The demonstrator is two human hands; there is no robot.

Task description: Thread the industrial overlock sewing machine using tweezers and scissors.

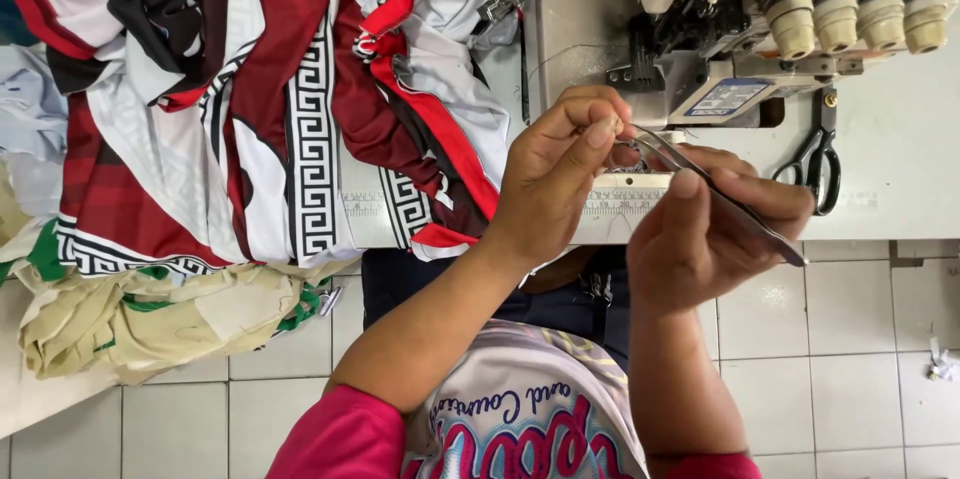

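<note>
Nearest the camera, the right hand [715,229] pinches a pair of metal tweezers [715,187] between thumb and forefinger — their tips point up-left toward the left hand [555,174]. The left hand's thumb and forefinger are pressed together at the tweezer tips; whatever they nip is too small to tell. Just beyond stands the sewing machine [740,59] with black scissors [818,161] beside it — to the left, a heap of red, white and black fabric [280,99].

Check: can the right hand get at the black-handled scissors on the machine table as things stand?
Probably yes, once freed. The scissors lie uncovered just beyond the right hand, nothing between them, but that hand is holding tweezers.
</note>
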